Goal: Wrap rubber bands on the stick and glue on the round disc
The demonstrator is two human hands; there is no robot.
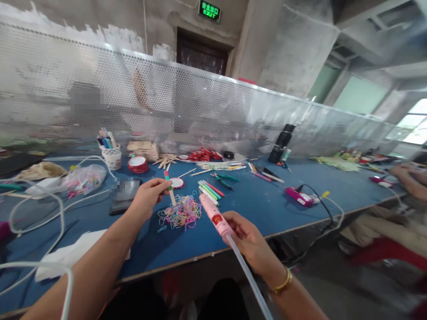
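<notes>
In the head view, a painted wooden stick [170,187] is pinched between the thumb and fingertips of the left hand [149,195], held nearly upright above the blue table [260,209]. The stick's lower end hangs just over a loose heap of coloured rubber bands [180,213] that lies on the table between the two hands. A pink glue gun [214,216] is grasped by the right hand [245,238], the fingers wrapped round its body; its nozzle is pointed up and away, toward the lower end of the stick, and a clear glue rod [248,278] is seen running out of its back toward the lower edge of the picture. A gold bangle [283,283] is worn on the right wrist.

Just behind the stick, a small round lid with a red rim [177,182] is laid flat on the table. To its right, several coloured sticks [209,190] are gathered side by side, with green-handled pliers [226,178] near them. Farther right, a second pink device [299,196] with a black cable is set on the table. At the far left, a paper cup of pens [111,155] is stood beside a stack of red lids [138,164]. A dark phone [125,197] is laid near the left forearm. A perforated metal screen [207,106] is fixed along the back of the table. At the right edge, another person's arm [408,180] is rested on the table.
</notes>
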